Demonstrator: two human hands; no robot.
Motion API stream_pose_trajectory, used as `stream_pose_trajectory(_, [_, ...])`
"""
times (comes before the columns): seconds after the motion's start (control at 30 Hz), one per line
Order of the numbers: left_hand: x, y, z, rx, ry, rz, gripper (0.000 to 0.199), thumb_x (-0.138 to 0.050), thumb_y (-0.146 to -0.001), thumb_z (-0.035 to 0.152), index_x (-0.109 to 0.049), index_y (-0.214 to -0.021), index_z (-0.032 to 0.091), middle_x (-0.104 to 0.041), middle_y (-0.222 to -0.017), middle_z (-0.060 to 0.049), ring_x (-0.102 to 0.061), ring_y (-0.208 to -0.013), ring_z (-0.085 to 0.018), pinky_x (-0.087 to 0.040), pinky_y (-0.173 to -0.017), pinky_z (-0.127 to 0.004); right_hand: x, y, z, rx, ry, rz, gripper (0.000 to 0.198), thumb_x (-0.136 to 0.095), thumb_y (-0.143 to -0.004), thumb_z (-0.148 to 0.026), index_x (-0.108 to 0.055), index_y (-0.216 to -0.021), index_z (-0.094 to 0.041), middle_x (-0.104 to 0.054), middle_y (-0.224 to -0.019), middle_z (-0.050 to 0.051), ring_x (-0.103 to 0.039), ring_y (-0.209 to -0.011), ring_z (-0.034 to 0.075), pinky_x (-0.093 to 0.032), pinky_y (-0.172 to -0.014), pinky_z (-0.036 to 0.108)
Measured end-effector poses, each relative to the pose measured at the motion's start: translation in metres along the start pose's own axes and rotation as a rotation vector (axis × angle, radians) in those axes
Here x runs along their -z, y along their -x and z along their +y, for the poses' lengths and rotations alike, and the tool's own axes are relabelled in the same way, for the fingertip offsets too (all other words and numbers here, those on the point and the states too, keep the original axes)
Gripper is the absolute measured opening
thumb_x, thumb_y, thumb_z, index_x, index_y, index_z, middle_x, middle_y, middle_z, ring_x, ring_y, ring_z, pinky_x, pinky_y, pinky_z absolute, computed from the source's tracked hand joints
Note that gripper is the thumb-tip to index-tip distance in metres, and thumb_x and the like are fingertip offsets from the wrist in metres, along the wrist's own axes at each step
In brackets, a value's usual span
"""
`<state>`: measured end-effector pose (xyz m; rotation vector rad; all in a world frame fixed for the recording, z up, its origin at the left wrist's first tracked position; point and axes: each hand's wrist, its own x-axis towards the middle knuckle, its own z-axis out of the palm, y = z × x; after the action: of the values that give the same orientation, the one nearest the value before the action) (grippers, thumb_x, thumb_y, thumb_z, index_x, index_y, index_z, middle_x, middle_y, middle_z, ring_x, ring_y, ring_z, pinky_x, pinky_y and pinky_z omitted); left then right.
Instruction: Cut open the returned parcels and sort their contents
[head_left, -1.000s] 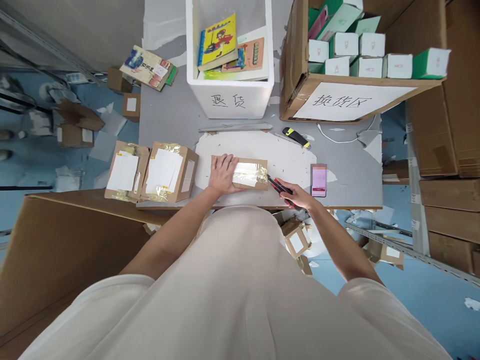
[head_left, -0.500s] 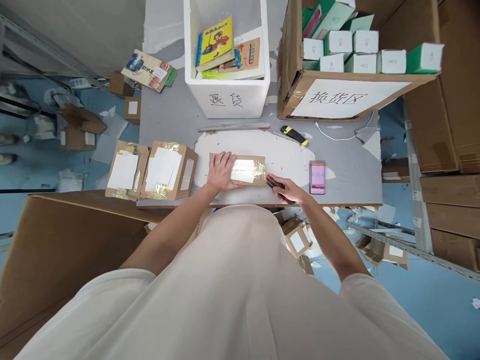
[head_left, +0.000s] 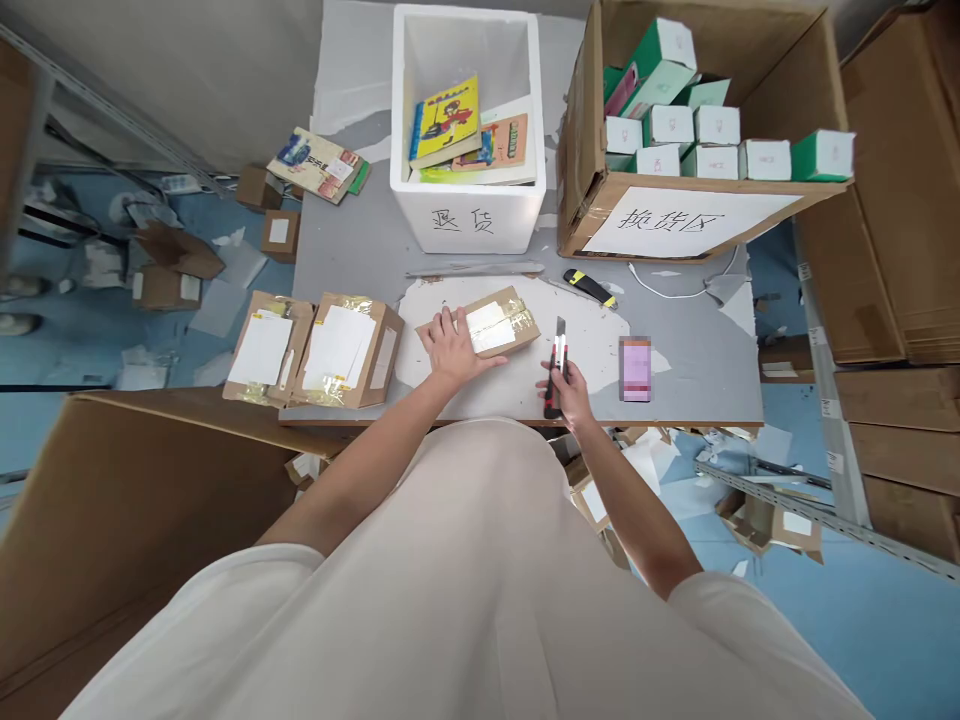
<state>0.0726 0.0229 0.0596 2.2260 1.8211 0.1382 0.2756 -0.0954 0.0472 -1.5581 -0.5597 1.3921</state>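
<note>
- You are pressing your left hand (head_left: 450, 347) flat on the small cardboard parcel (head_left: 487, 325), with the fingers spread over its left end; the parcel is lying near the front edge of the counter (head_left: 697, 375), about in the middle, turned a little at an angle.
- Your right hand (head_left: 574, 385) is holding the red-and-black box cutter (head_left: 557, 362), the fingers wrapped around its handle, the blade pointing away from you; it is standing just beside the parcel, not touching it.
- The clear tape and the white label are looking whole on top, so I am judging the parcel is not opened yet; whether a side is already cut, I cannot tell.
- Two more taped parcels (head_left: 315, 347) are waiting at the front-left corner, also sealed as far as it shows.
- The white foam bin (head_left: 469, 215) at the back edge is already holding some books, and the big carton (head_left: 675, 215) at the back-right corner is holding small green-and-white boxes.
- A phone (head_left: 636, 368) is lying near your right hand, and a yellow cutter (head_left: 589, 287) behind it.
</note>
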Motion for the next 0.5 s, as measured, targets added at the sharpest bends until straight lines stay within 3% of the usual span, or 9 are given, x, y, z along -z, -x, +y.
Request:
stream_pose_trajectory(0.07, [0.003, -0.001, -0.002, 0.034, 0.02, -0.019, 0.103, -0.048, -0.072, 0.078, -0.034, -0.146, 0.008, -0.034, -0.149, -0.029, -0.036, -0.131, -0.047, -0.031, -0.1, -0.062, -0.028, -0.013, -0.006, 0.012, -0.018, -0.025, 0.058, -0.059, -0.077, -0.062, -0.045, -0.123, -0.029, -0.064, -0.111, 0.004, -0.062, -0.068, 0.011, -0.053, -0.056, 0.025])
stream_pose_trajectory(0.17, [0.007, 0.002, -0.015, 0.023, 0.109, -0.097, 0.073, -0.037, -0.089, 0.057, -0.042, -0.143, 0.008, -0.058, -0.13, -0.025, -0.053, -0.117, -0.041, -0.039, -0.095, -0.056, -0.047, -0.033, -0.017, 0.038, -0.027, -0.05, 0.052, -0.057, -0.081, -0.058, -0.042, -0.122, -0.03, -0.063, -0.099, 0.001, -0.059, -0.066, 0.011, -0.051, -0.055, 0.024])
stream_pose_trajectory(0.23, [0.006, 0.01, -0.024, -0.022, 0.236, -0.158, 0.06, -0.036, -0.092, 0.044, -0.047, -0.14, 0.01, -0.067, -0.116, -0.019, -0.062, -0.104, -0.032, -0.045, -0.093, -0.048, -0.046, -0.045, -0.023, 0.068, -0.034, -0.046, 0.05, -0.058, -0.081, -0.053, -0.041, -0.122, -0.029, -0.061, -0.091, -0.001, -0.056, -0.063, 0.011, -0.049, -0.055, 0.024])
stream_pose_trajectory(0.3, [0.0, 0.022, -0.029, -0.034, 0.393, -0.181, 0.055, -0.039, -0.091, 0.039, -0.051, -0.137, 0.013, -0.069, -0.116, -0.013, -0.067, -0.091, -0.025, -0.051, -0.087, -0.04, -0.041, -0.055, -0.027, 0.08, -0.037, -0.055, 0.047, -0.06, -0.08, -0.049, -0.041, -0.118, -0.028, -0.058, -0.083, -0.003, -0.053, -0.061, 0.01, -0.048, -0.057, 0.025])
stream_pose_trajectory(0.5, [-0.021, 0.049, -0.024, 0.076, 0.562, -0.065, 0.053, -0.046, -0.088, 0.038, -0.053, -0.135, 0.015, -0.068, -0.117, -0.012, -0.066, -0.081, -0.019, -0.056, -0.077, -0.035, -0.03, -0.059, -0.024, 0.038, 0.023, -0.125, 0.049, -0.061, -0.078, -0.05, -0.04, -0.116, -0.028, -0.058, -0.084, -0.002, -0.054, -0.066, 0.014, -0.049, -0.064, 0.03])
